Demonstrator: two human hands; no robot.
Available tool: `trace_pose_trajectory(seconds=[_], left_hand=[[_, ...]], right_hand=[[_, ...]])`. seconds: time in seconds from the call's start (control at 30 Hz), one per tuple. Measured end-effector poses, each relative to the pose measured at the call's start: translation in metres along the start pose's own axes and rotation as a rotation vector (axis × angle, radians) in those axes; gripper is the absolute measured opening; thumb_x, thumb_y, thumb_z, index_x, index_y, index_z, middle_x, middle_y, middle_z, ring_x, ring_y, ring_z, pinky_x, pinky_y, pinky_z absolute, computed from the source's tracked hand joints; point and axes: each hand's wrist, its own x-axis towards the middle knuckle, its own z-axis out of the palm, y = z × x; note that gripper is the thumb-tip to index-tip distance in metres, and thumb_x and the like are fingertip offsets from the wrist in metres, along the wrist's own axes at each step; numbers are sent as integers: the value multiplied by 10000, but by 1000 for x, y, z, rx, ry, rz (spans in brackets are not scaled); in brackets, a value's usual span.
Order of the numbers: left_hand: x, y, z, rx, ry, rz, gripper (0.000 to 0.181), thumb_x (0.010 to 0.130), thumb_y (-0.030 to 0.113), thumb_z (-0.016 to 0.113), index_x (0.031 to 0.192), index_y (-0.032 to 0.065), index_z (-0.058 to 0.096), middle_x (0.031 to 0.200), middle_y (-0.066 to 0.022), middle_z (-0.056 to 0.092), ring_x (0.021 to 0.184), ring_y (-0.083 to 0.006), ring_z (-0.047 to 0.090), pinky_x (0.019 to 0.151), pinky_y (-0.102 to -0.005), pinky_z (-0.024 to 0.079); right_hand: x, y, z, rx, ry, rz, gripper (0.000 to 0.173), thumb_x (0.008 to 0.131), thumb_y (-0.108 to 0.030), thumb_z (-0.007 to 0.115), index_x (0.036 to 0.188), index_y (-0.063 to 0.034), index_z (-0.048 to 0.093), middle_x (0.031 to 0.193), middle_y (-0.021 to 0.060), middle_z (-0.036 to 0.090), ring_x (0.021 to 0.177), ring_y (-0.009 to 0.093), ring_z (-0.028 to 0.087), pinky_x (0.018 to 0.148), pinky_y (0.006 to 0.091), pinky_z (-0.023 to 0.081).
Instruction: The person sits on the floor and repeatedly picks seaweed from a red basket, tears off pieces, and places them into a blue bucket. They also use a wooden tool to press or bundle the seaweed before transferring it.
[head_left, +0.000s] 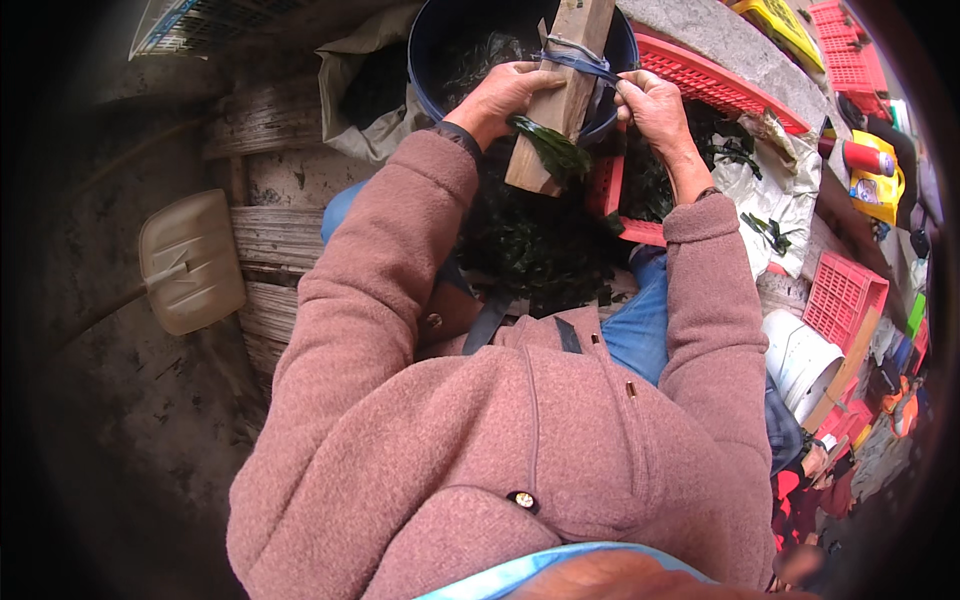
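A wooden board (564, 112) slants over the mouth of a dark blue tub (424, 82). Blue and pale strips (574, 61) are wrapped around its upper part. My left hand (506, 97) grips the board's left edge, with the thumb on top and the other fingers partly hidden. Between finger and thumb, my right hand (651, 106) pinches the dark end of a strip that runs out from the wrapping. Across the board's lower part hangs a wet green seaweed blade (551, 146), one end close to my left hand. More dark seaweed (532, 259) lies in a heap below the board.
Right of the tub is a red plastic crate (720, 79) with seaweed, beside a whitish sack (784, 195). An open sack (337, 97) and a plastic shovel (193, 262) are at left. A white bucket (799, 367) lies on its side at right. People are partly visible lower right.
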Motion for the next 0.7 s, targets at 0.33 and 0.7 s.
trace_pose_trajectory(seconds=[0.33,0.7], left_hand=[[-7,19,-18,279,24,-10,498,747,221,737,1125,-61,575,1001,-162,638,877,-226,641,783,-312,527],[-3,11,-21,444,85,2,561,763,280,736,1189,-40,560,1051,-147,631,912,-205,626,812,-308,505]], right_hand=[[-10,-6,7,360,-57,115,131,872,-69,589,961,27,585,695,37,598,522,77,555,454,192,419],[1,2,9,311,1,125,136,877,-84,588,961,22,598,733,54,629,555,99,601,487,203,458]])
